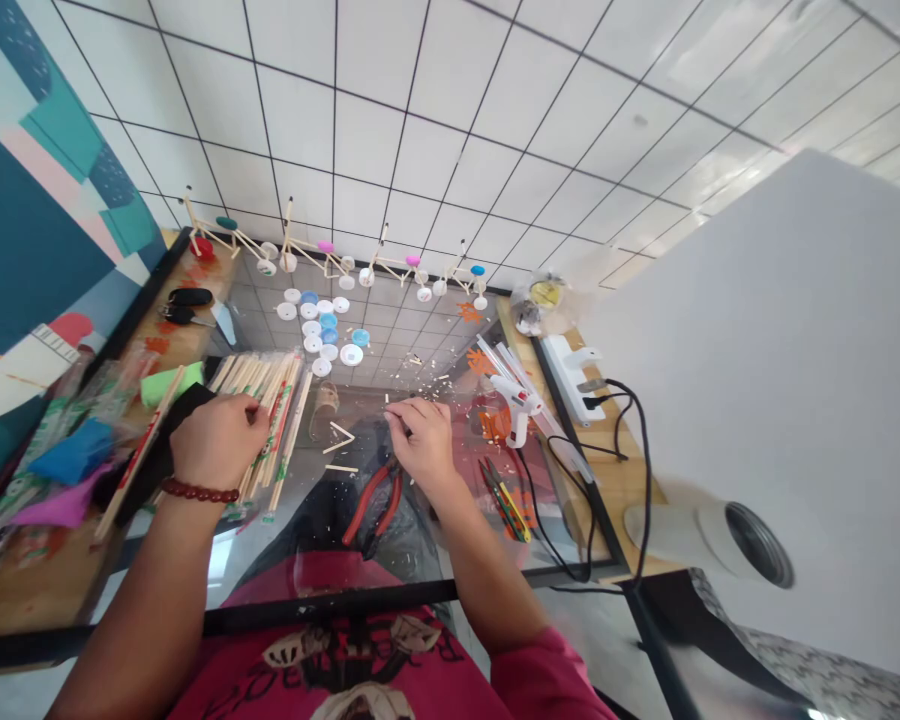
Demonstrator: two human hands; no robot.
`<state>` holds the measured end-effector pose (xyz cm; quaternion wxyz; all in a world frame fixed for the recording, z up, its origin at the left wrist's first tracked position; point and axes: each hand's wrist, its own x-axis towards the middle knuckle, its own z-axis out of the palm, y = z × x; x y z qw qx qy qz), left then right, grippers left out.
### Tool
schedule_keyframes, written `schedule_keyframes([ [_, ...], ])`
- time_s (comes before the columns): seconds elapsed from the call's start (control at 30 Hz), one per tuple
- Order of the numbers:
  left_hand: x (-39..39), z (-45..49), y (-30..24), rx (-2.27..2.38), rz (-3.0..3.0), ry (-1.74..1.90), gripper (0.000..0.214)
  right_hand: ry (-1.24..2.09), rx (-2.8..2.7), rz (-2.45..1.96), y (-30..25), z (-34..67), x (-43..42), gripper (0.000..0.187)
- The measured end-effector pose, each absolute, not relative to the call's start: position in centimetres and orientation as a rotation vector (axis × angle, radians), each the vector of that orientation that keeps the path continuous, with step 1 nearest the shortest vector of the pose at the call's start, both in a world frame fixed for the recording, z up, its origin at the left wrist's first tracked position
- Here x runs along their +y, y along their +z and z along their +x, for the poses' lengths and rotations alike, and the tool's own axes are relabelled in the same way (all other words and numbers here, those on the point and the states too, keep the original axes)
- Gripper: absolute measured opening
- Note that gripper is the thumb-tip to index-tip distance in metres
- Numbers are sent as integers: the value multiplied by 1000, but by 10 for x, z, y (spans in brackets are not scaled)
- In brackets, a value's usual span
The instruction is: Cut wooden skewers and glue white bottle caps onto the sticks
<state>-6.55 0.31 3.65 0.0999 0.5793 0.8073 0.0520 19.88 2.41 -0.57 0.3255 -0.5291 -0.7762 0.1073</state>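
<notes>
In the head view, the left hand (217, 440) was closed and gripped a bundle of wooden chopsticks (262, 425), which lay on the glass tabletop (259, 575) just in front of the person. A red beaded bracelet (199, 490) went around the left wrist. A black cloth (161, 460) lay directly beside this hand, and green foam (171, 384), blue paper (73, 450) and purple paper (64, 505) were farther left.

The right hand (420, 440) had its fingers pinched together, but what they held was too small to tell. Red-handled pliers (373, 500) lay just under it, among many wood chips (412, 375). Short stick pieces (337, 440) lay between the two hands.

Beyond the hands were white and blue bottle caps (319, 325) and, at the far edge, stick models with caps (337, 260). To the right were a hot glue gun (517, 405), a power strip (570, 375) and black cables (562, 520).
</notes>
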Motion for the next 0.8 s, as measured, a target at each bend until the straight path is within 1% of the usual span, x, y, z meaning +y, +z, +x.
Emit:
schedule_keyframes([
  [0.1, 1, -68, 42, 2406, 1730, 211, 29, 282, -2048, -1385, -6, 199, 24, 14],
  [0.2, -4, -69, 50, 2375, 1771, 513, 25, 355, -2063, -1329, -4, 197, 23, 14],
  [0.27, -9, -62, 52, 2198, 1681, 776, 20, 511, -1996, -1247, -3, 195, 20, 13],
  [0.3, -13, -55, 52, 2027, 1591, 859, 20, 636, -1935, -1193, -1, 193, 19, 15],
  [0.33, -17, -46, 51, 1822, 1494, 915, 22, 786, -1860, -1130, 0, 192, 18, 21],
  [0.4, -26, -23, 46, 1413, 1386, 800, 27, 1110, -1705, -997, 2, 190, 15, 40],
  [0.43, -30, -12, 42, 1319, 1379, 745, 28, 1251, -1644, -945, 3, 189, 15, 46],
  [0.5, -36, 6, 34, 1220, 1363, 703, 29, 1427, -1532, -915, 4, 189, 15, 43],
  [0.57, -39, 17, 27, 1192, 1245, 667, 33, 1474, -1409, -955, 2, 189, 17, 38],
  [0.7, -36, 20, 19, 1106, 941, 574, 44, 1450, -1179, -1060, 0, 189, 22, 37],
  [0.8, -31, 9, 24, 1234, 1082, 633, 42, 1445, -1087, -1072, 4, 188, 25, 37],
])
